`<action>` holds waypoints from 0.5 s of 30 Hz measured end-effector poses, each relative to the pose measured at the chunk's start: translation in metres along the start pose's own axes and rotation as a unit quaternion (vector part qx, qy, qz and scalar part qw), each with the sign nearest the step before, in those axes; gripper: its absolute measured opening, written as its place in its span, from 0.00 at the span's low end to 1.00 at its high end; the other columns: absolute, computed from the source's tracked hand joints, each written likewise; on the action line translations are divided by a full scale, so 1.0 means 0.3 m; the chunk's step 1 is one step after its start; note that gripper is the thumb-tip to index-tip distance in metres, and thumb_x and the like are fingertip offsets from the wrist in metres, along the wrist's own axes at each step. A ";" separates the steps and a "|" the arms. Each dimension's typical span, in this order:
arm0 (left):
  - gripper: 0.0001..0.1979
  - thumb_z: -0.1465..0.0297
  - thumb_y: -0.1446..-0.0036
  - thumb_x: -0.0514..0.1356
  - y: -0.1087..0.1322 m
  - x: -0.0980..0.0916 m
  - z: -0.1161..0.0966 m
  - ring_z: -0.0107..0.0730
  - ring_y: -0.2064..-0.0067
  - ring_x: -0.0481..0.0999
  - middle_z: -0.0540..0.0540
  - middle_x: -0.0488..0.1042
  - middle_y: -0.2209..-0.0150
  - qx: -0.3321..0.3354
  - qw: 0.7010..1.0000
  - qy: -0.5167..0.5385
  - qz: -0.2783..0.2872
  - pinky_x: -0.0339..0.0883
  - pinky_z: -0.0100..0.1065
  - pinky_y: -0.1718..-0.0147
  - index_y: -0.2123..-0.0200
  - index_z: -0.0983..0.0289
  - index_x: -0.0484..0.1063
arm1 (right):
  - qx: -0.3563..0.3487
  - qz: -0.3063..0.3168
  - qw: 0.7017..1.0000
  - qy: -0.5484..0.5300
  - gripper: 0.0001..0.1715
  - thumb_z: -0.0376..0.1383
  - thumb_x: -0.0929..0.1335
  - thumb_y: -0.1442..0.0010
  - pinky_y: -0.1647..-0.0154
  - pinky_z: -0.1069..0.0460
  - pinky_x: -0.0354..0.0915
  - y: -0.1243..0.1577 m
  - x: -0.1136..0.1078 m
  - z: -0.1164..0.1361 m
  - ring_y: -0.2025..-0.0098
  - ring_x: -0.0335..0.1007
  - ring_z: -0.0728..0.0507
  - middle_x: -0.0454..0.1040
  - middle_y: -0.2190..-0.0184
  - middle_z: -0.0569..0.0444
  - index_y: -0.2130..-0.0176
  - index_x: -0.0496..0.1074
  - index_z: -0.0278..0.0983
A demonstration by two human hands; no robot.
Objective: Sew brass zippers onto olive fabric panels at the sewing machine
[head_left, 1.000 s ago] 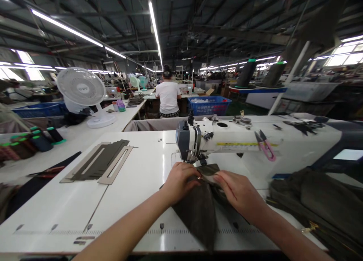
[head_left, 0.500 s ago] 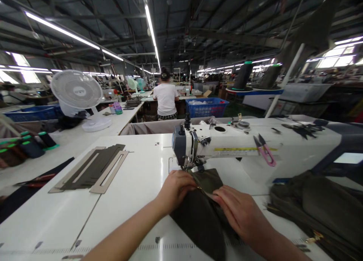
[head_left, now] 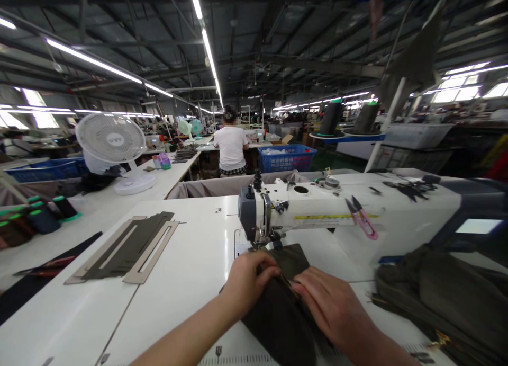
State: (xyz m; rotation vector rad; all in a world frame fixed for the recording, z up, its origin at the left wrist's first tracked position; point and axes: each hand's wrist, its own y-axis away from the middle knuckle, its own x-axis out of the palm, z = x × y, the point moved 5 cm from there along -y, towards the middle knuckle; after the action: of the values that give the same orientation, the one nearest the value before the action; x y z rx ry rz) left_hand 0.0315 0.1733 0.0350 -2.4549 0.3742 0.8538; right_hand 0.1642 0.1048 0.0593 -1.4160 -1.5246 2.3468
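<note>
A dark olive fabric piece (head_left: 278,318) lies in front of the sewing machine (head_left: 262,212), its far end by the presser foot. My left hand (head_left: 250,278) pinches it at the upper left, close below the needle area. At its right edge my right hand (head_left: 331,302) grips the same cloth, thumb and fingers pressed together. Between the two hands runs a seam or zipper edge, partly hidden by my fingers. More olive fabric (head_left: 444,297) with a brass-coloured zipper pull is heaped on the right.
Card templates and cut fabric strips (head_left: 123,247) lie on the left of the table. Pink thread snips (head_left: 362,217) rest against the machine arm. A white fan (head_left: 113,143), thread spools (head_left: 42,215) and a blue basket (head_left: 286,158) stand beyond. A person in a white shirt (head_left: 232,146) sits ahead.
My left fingers have curled in more and shifted slightly along the cloth edge. Both hands keep hold of the fabric. The whole view has tilted a little upward.
</note>
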 end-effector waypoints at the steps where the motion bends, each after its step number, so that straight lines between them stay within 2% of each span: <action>1: 0.02 0.74 0.51 0.63 0.010 0.004 0.005 0.30 0.70 0.74 0.47 0.76 0.74 -0.027 0.999 0.023 -0.013 0.65 0.28 0.69 0.72 0.62 0.73 | 0.008 -0.011 1.000 0.000 0.13 0.29 0.56 0.36 0.74 0.54 0.62 0.000 -0.001 -0.002 0.75 0.64 0.48 0.67 0.78 0.53 0.67 0.66 0.34; 3: 0.02 0.74 0.52 0.64 0.024 0.007 0.011 0.30 0.71 0.74 0.47 0.76 0.74 -0.054 0.997 0.052 -0.024 0.65 0.28 0.69 0.73 0.62 0.73 | 0.029 -0.025 0.999 -0.007 0.13 0.30 0.56 0.36 0.74 0.54 0.62 0.003 -0.001 -0.010 0.75 0.65 0.48 0.67 0.78 0.54 0.68 0.66 0.35; 5: 0.03 0.74 0.52 0.64 0.026 0.002 0.014 0.31 0.70 0.74 0.48 0.76 0.73 -0.039 0.998 0.040 -0.018 0.65 0.30 0.68 0.74 0.62 0.72 | 0.055 -0.032 0.998 -0.020 0.13 0.31 0.56 0.36 0.74 0.54 0.63 0.009 0.003 -0.020 0.75 0.66 0.48 0.68 0.78 0.54 0.68 0.65 0.36; 8: 0.04 0.76 0.50 0.61 0.012 -0.019 0.012 0.34 0.67 0.74 0.49 0.76 0.71 0.044 0.998 -0.042 -0.013 0.64 0.33 0.65 0.73 0.62 0.72 | 0.091 -0.040 0.994 -0.042 0.12 0.33 0.57 0.36 0.74 0.55 0.64 0.016 0.007 -0.034 0.74 0.69 0.48 0.70 0.76 0.55 0.67 0.66 0.37; 12: 0.06 0.75 0.44 0.55 -0.007 -0.031 -0.002 0.34 0.65 0.72 0.53 0.75 0.69 0.165 0.977 -0.134 -0.022 0.62 0.37 0.63 0.69 0.63 0.72 | 0.129 -0.038 0.989 -0.069 0.14 0.36 0.56 0.36 0.74 0.55 0.65 0.013 0.011 -0.047 0.75 0.70 0.48 0.72 0.77 0.55 0.69 0.66 0.38; 15: 0.08 0.73 0.41 0.52 -0.005 -0.025 -0.014 0.35 0.63 0.70 0.55 0.74 0.66 0.192 0.966 -0.168 -0.047 0.62 0.37 0.63 0.66 0.63 0.71 | 0.149 -0.047 0.985 -0.076 0.15 0.38 0.57 0.36 0.75 0.55 0.65 0.010 0.008 -0.057 0.75 0.70 0.47 0.72 0.77 0.55 0.70 0.66 0.38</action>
State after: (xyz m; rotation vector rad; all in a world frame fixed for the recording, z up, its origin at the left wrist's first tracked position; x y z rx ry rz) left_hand 0.0286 0.1730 0.0432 -1.9173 0.2677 1.0272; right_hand 0.1757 0.1167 0.0536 -1.0976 -1.1711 2.5414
